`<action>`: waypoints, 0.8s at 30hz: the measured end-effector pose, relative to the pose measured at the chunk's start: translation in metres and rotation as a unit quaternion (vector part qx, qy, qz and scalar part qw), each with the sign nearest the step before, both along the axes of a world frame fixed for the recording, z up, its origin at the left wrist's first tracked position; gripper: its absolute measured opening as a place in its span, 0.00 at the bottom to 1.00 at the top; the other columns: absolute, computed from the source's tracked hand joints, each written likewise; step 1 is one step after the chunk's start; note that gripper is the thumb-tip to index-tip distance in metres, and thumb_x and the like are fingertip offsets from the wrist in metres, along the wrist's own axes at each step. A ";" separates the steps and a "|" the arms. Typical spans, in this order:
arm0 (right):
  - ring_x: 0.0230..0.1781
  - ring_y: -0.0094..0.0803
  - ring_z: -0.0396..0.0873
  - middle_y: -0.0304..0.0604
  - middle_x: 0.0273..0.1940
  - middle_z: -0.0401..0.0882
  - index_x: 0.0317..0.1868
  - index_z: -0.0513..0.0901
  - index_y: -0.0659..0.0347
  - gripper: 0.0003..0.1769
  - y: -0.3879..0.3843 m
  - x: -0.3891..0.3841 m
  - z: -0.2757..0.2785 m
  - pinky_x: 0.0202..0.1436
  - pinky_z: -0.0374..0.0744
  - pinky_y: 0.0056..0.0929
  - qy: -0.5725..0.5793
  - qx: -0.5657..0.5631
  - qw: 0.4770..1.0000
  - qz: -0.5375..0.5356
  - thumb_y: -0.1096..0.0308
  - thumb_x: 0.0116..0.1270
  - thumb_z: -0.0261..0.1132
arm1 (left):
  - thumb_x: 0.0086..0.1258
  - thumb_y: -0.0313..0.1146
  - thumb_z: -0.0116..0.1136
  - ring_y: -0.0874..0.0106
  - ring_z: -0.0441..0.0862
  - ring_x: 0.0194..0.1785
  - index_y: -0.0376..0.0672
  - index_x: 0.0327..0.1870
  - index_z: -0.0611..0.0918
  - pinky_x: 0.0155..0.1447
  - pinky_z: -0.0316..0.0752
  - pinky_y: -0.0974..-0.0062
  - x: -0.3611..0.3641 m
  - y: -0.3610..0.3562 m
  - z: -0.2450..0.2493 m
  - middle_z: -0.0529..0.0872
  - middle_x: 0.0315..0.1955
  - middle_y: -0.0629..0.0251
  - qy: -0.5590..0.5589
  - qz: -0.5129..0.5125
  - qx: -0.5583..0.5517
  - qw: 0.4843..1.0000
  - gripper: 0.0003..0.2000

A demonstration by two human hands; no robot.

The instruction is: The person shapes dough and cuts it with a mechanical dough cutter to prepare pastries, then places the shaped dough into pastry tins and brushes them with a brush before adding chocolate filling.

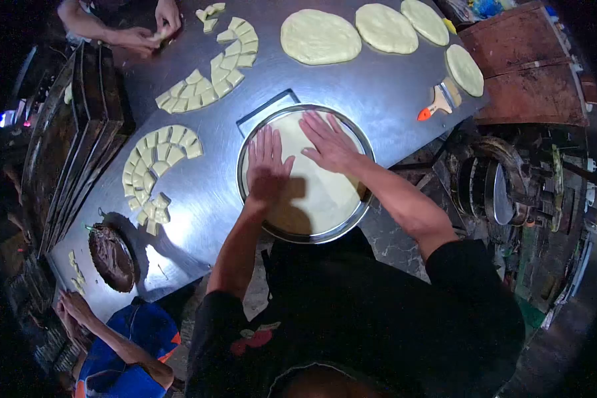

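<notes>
A large sheet of dough (322, 199) lies inside a round metal pan (304, 237) at the near edge of the table. My left hand (268, 166) rests flat on the dough's left part, fingers stretched toward the far rim. Farther to the right, my right hand (331, 142) also presses flat on the dough, its fingers spread and angled to the upper left. Neither hand grips anything. Just behind the pan, a rectangular metal frame (266, 109) lies partly covered by the rim.
Several flat dough rounds (320, 36) and a brush (439, 101) lie right. Cut dough pieces (159, 156) curve along the left, near a bowl of dark paste (111, 257) and stacked trays (79, 146). Co-workers' hands (154, 36) work at the metal table's (199, 249) far-left and near-left edges.
</notes>
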State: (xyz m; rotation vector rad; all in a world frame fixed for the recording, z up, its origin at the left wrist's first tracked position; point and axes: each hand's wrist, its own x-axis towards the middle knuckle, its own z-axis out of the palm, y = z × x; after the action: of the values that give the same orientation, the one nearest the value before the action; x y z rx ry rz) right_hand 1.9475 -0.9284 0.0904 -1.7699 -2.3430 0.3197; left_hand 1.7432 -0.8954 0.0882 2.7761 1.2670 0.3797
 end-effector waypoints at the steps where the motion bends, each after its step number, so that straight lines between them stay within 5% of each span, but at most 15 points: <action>1: 0.77 0.40 0.44 0.50 0.75 0.49 0.72 0.58 0.64 0.33 0.004 0.002 0.015 0.78 0.43 0.40 0.004 -0.001 1.000 0.004 0.50 0.74 0.45 | 0.66 0.47 0.56 0.53 0.57 0.73 0.31 0.68 0.64 0.75 0.50 0.53 -0.001 -0.009 0.000 0.61 0.69 0.44 0.002 0.035 -0.022 0.999 0.35; 3: 0.75 0.41 0.51 0.49 0.72 0.57 0.68 0.65 0.63 0.30 0.025 0.006 0.046 0.78 0.47 0.36 0.273 -0.213 0.938 -0.032 0.52 0.74 0.47 | 0.65 0.46 0.57 0.53 0.58 0.73 0.31 0.67 0.64 0.75 0.50 0.52 -0.009 -0.015 0.007 0.61 0.69 0.43 0.011 0.070 -0.027 0.997 0.35; 5: 0.73 0.44 0.57 0.52 0.70 0.62 0.65 0.70 0.65 0.28 0.005 0.006 0.036 0.75 0.55 0.38 0.255 -0.073 0.960 -0.090 0.53 0.74 0.47 | 0.64 0.48 0.57 0.53 0.56 0.74 0.31 0.68 0.64 0.74 0.52 0.52 -0.002 -0.012 0.014 0.60 0.69 0.43 0.037 0.014 -0.026 0.999 0.36; 7: 0.74 0.44 0.53 0.53 0.72 0.57 0.68 0.65 0.66 0.31 -0.010 0.003 0.015 0.75 0.53 0.45 0.040 0.025 0.999 -0.013 0.52 0.73 0.48 | 0.67 0.47 0.55 0.50 0.57 0.73 0.33 0.67 0.65 0.74 0.51 0.52 0.006 -0.006 0.013 0.60 0.69 0.41 -0.002 -0.054 -0.009 0.998 0.33; 9: 0.76 0.44 0.49 0.54 0.73 0.53 0.70 0.61 0.66 0.33 0.008 -0.003 0.033 0.76 0.51 0.47 0.048 -0.079 0.994 -0.050 0.51 0.73 0.49 | 0.69 0.45 0.54 0.46 0.57 0.72 0.33 0.67 0.65 0.73 0.54 0.51 0.009 0.008 -0.001 0.59 0.69 0.39 -0.016 -0.055 -0.020 0.998 0.31; 10: 0.77 0.43 0.45 0.54 0.74 0.49 0.72 0.57 0.65 0.35 0.018 -0.008 0.046 0.76 0.48 0.49 0.056 -0.188 0.977 -0.086 0.51 0.73 0.49 | 0.72 0.41 0.51 0.46 0.58 0.72 0.33 0.66 0.67 0.72 0.57 0.54 0.006 0.027 0.018 0.64 0.67 0.40 0.018 -0.067 -0.175 0.982 0.27; 11: 0.77 0.43 0.45 0.54 0.74 0.49 0.72 0.57 0.65 0.35 0.019 -0.016 0.038 0.76 0.48 0.49 0.059 -0.180 0.978 -0.085 0.51 0.73 0.49 | 0.72 0.37 0.50 0.48 0.65 0.68 0.34 0.64 0.70 0.70 0.62 0.57 -0.008 0.036 0.041 0.70 0.63 0.43 -0.161 -0.046 -0.243 0.956 0.23; 13: 0.77 0.43 0.42 0.55 0.75 0.46 0.71 0.56 0.66 0.35 0.023 -0.027 0.016 0.76 0.46 0.50 0.021 -0.059 0.998 -0.015 0.51 0.72 0.50 | 0.70 0.31 0.52 0.52 0.71 0.62 0.35 0.58 0.74 0.66 0.66 0.61 -0.013 0.061 0.058 0.77 0.56 0.48 -0.225 0.022 -0.151 0.962 0.18; 14: 0.77 0.44 0.44 0.57 0.74 0.48 0.71 0.57 0.67 0.35 0.030 -0.028 0.006 0.76 0.46 0.52 0.046 -0.027 0.999 -0.005 0.51 0.72 0.50 | 0.70 0.30 0.50 0.53 0.74 0.58 0.35 0.57 0.75 0.63 0.68 0.61 -0.016 0.075 0.048 0.79 0.53 0.48 -0.169 0.004 0.006 0.986 0.16; 17: 0.77 0.43 0.43 0.56 0.75 0.47 0.72 0.55 0.66 0.37 0.053 -0.059 0.053 0.76 0.44 0.53 -0.066 -0.122 0.990 -0.010 0.50 0.72 0.49 | 0.71 0.31 0.49 0.53 0.74 0.59 0.35 0.55 0.76 0.63 0.67 0.59 -0.033 0.089 0.015 0.79 0.52 0.47 -0.203 0.013 -0.070 0.977 0.15; 19: 0.77 0.44 0.45 0.55 0.74 0.50 0.71 0.59 0.67 0.36 0.026 -0.087 0.002 0.76 0.43 0.54 0.012 -0.014 0.999 0.036 0.48 0.72 0.48 | 0.72 0.31 0.48 0.53 0.74 0.58 0.35 0.54 0.77 0.64 0.66 0.57 -0.039 0.083 0.040 0.79 0.52 0.48 -0.198 0.026 -0.092 0.976 0.14; 21: 0.77 0.44 0.43 0.54 0.74 0.49 0.72 0.56 0.67 0.39 0.025 -0.100 0.022 0.76 0.41 0.55 0.101 -0.143 0.979 0.104 0.46 0.71 0.47 | 0.72 0.31 0.47 0.54 0.76 0.57 0.36 0.54 0.78 0.67 0.63 0.57 -0.045 0.076 0.092 0.79 0.52 0.48 0.117 0.116 -0.299 0.940 0.14; 23: 0.77 0.43 0.42 0.54 0.75 0.48 0.72 0.54 0.68 0.40 0.019 -0.094 0.034 0.76 0.40 0.54 0.112 -0.129 0.982 0.081 0.46 0.71 0.47 | 0.73 0.31 0.45 0.53 0.77 0.57 0.38 0.57 0.77 0.70 0.60 0.55 -0.053 0.065 0.071 0.80 0.52 0.47 0.086 0.125 -0.259 0.954 0.15; 24: 0.78 0.43 0.41 0.53 0.75 0.46 0.73 0.52 0.68 0.41 0.017 -0.093 0.036 0.77 0.39 0.54 0.121 -0.113 0.985 0.053 0.45 0.71 0.47 | 0.74 0.31 0.45 0.53 0.76 0.58 0.39 0.58 0.76 0.71 0.58 0.55 -0.054 0.064 0.032 0.80 0.52 0.47 -0.081 0.069 -0.230 0.967 0.15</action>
State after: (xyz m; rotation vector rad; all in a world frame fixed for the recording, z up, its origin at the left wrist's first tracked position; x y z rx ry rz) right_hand 1.8545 -0.9111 0.1260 -1.5925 -2.3026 0.7991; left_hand 1.6888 -0.8311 0.1204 2.2348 1.3147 0.2712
